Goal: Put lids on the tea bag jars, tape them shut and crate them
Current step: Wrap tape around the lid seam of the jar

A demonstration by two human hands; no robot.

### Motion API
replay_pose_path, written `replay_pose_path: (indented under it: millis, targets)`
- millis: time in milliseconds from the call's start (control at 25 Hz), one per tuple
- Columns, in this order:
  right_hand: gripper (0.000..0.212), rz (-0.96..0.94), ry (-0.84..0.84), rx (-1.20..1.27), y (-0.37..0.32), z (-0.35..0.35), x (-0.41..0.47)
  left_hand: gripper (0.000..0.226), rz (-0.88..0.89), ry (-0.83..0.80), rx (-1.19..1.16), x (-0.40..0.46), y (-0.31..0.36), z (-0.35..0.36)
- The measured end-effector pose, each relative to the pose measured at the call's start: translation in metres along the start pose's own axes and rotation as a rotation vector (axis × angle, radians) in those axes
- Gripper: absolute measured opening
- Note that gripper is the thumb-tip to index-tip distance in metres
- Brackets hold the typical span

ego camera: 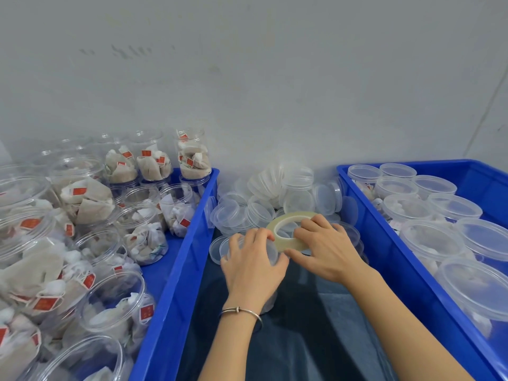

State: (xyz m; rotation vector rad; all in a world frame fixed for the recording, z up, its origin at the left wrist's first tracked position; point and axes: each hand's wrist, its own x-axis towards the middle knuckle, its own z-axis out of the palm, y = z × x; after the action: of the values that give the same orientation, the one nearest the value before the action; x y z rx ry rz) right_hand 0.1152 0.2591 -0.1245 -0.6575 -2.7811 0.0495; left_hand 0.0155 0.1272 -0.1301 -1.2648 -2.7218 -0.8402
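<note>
My left hand (253,266) grips a lidded jar (270,253) from above, between the two crates. My right hand (324,247) pinches the tape roll (288,229) against its lid.

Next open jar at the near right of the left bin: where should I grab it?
Grip the open jar around its bare upper wall just under the rim, coming from its right, the bin's inner side. It tilts that way, mouth exposed, and other jars crowd its left.

Bare forearms; thin silver bangle (242,312) on left wrist.
</note>
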Motion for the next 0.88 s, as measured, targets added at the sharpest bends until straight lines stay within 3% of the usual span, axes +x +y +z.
replay_pose_path:
  millis: [280,440,680,760,840,880]
  targets:
    - [0.037,0.056,0.146,-0.033,-0.013,0.005,-0.01,0.028,0.02,0.174,0.008,-0.001,0.0,0.011]
    - [0.034,0.096,0.366,-0.096,-0.024,0.004,-0.025,0.029,0.079,0.156,-0.024,0.005,-0.002,0.01]
    - [0.037,0.28,0.395,-0.077,-0.048,-0.007,-0.04,0.027,0.162,0.148,-0.063,0.01,-0.002,0.013]
    - [0.037,0.323,0.441,0.011,-0.055,-0.01,-0.056,0.025,0.075,0.191,-0.101,0.021,-0.009,0.007]
    - [0.034,0.248,0.523,0.062,-0.057,-0.008,-0.078,0.022,-0.157,0.207,-0.192,0.043,-0.022,-0.008]
    - [0.033,0.223,0.526,0.069,-0.053,-0.006,-0.087,0.021,-0.188,0.177,-0.198,0.049,-0.024,-0.01]
